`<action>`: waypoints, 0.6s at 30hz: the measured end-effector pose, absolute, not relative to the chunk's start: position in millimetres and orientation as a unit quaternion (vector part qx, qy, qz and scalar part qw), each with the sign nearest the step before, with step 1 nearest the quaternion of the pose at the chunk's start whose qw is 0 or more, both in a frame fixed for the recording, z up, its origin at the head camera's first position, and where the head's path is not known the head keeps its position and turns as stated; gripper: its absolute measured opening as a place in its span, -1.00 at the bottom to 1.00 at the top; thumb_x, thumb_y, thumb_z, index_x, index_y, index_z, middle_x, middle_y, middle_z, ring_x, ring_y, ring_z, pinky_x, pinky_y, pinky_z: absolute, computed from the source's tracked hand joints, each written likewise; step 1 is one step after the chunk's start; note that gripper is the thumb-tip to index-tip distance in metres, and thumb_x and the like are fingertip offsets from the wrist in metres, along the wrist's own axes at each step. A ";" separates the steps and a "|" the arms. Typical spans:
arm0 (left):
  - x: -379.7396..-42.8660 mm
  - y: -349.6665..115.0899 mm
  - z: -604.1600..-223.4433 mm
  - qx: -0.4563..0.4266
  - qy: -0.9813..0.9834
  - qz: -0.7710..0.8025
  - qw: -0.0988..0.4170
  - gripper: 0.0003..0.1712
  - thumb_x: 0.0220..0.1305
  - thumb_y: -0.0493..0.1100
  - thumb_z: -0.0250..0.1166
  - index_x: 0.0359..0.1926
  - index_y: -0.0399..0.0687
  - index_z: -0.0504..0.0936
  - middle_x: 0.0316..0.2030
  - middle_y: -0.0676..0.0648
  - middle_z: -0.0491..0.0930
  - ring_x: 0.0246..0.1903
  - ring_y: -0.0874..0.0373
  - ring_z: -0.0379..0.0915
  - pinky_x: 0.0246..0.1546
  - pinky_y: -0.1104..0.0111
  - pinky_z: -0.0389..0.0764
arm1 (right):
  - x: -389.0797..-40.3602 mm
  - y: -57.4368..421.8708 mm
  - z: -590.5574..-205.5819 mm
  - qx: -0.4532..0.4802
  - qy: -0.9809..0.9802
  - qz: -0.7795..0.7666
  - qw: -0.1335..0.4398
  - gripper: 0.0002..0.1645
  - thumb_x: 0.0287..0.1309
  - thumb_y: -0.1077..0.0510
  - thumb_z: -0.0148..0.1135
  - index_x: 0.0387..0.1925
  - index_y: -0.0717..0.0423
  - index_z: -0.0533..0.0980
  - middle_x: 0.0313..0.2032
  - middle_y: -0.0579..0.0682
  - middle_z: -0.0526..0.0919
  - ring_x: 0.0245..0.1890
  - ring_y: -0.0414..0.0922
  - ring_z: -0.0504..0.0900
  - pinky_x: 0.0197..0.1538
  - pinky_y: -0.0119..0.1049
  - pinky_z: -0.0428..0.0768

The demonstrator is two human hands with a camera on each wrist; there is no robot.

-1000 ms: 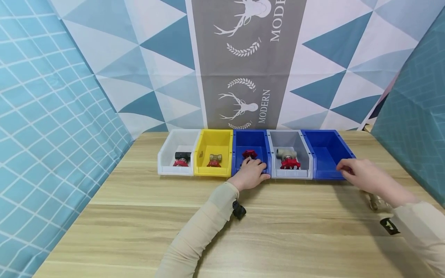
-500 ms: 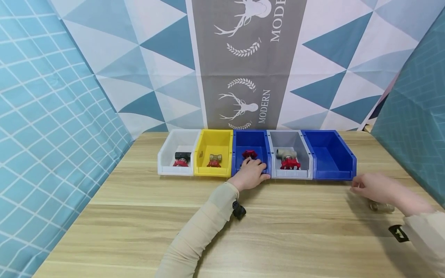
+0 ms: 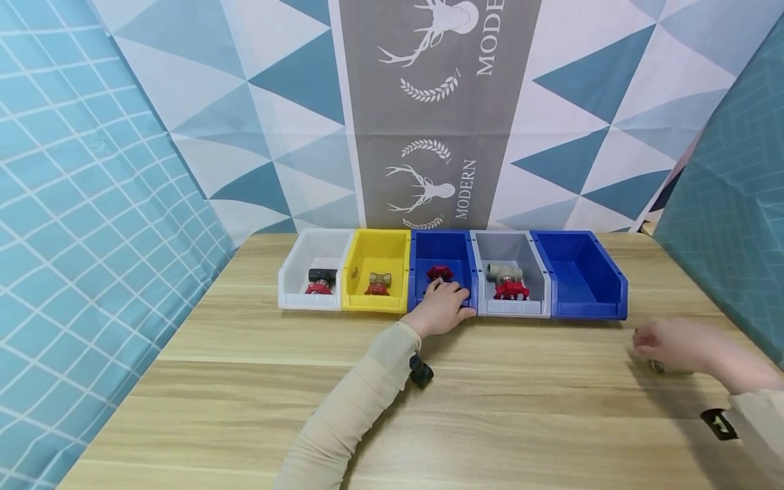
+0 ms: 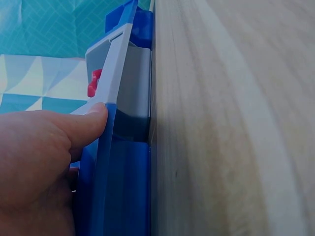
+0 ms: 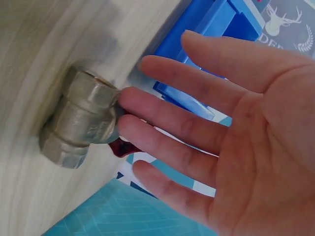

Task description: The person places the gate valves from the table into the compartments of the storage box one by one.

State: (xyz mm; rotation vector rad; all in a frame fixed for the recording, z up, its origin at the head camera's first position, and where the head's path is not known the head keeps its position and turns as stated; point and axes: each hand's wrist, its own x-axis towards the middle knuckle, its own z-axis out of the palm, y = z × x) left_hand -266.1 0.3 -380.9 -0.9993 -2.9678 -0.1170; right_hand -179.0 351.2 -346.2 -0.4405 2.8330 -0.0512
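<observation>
My left hand (image 3: pixel 439 307) holds the front rim of the middle blue bin (image 3: pixel 442 241). Its thumb lies on the rim in the left wrist view, while the other fingers reach inside, mostly hidden. A red-handled valve (image 3: pixel 439 272) sits in that bin, just beyond the fingers. At the right, my right hand (image 3: pixel 686 344) is over a brass-coloured metal valve (image 5: pixel 81 115) lying on the table. The right wrist view shows its fingers loosely extended in front of the valve, with the valve's dark red handle partly hidden behind them.
A white bin (image 3: pixel 288 286), a yellow bin (image 3: pixel 375 303) and a grey bin (image 3: pixel 513 310) each hold a red-handled valve. Nothing shows inside the right-hand blue bin (image 3: pixel 588 310). All stand in one row on the wooden table (image 3: pixel 520 408), before a patterned cloth (image 3: pixel 429 116).
My right hand has moved from the front of the right-hand blue bin, right and towards me, to over the valve on the table. The left hand has stayed in place.
</observation>
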 end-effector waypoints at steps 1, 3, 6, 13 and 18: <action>-266.2 0.2 -381.0 -0.319 -0.947 -0.037 0.004 -0.44 0.18 0.22 -0.17 0.09 0.04 0.33 0.04 0.00 0.32 0.07 0.10 0.16 0.16 0.09 -0.05 | -178.9 352.8 -347.0 -0.158 0.979 -0.016 0.126 -0.75 -0.04 0.06 0.12 -0.38 0.17 0.53 -0.42 0.03 0.56 -0.45 -0.10 0.51 -0.38 -0.08 0.46; -266.3 0.0 -381.0 -0.318 -0.947 -0.037 0.005 -0.44 0.18 0.22 -0.17 0.08 0.04 0.33 0.04 0.00 0.32 0.07 0.10 0.16 0.16 0.09 -0.05 | -178.2 355.4 -348.0 -0.155 0.981 -0.018 0.112 -0.74 -0.05 0.05 0.13 -0.39 0.17 0.53 -0.44 0.02 0.56 -0.48 -0.11 0.49 -0.41 -0.13 0.46; -265.8 -0.1 -381.3 -0.319 -0.947 -0.035 0.006 -0.44 0.18 0.22 -0.17 0.08 0.05 0.33 0.04 0.01 0.32 0.07 0.10 0.16 0.16 0.09 -0.04 | -176.8 360.0 -349.1 -0.143 0.984 -0.025 0.101 -0.76 -0.06 0.05 0.14 -0.42 0.16 0.52 -0.47 0.00 0.55 -0.53 -0.17 0.44 -0.47 -0.21 0.42; -264.7 -0.1 -381.1 -0.318 -0.947 -0.033 0.004 -0.45 0.18 0.22 -0.17 0.08 0.05 0.33 0.04 0.00 0.32 0.07 0.10 0.16 0.16 0.09 -0.04 | -173.2 368.5 -350.6 -0.128 0.987 -0.032 0.092 -0.79 -0.06 0.06 0.14 -0.50 0.15 0.51 -0.52 -0.03 0.55 -0.59 -0.22 0.40 -0.53 -0.27 0.37; -264.4 0.4 -380.1 -0.317 -0.948 -0.037 0.005 -0.45 0.18 0.21 -0.15 0.08 0.03 0.33 0.05 0.00 0.32 0.08 0.10 0.16 0.16 0.09 -0.05 | -173.1 371.5 -350.5 -0.143 0.978 -0.002 0.151 -0.63 -0.05 -0.02 0.13 -0.35 0.21 0.51 -0.46 0.03 0.54 -0.48 -0.13 0.47 -0.43 -0.14 0.42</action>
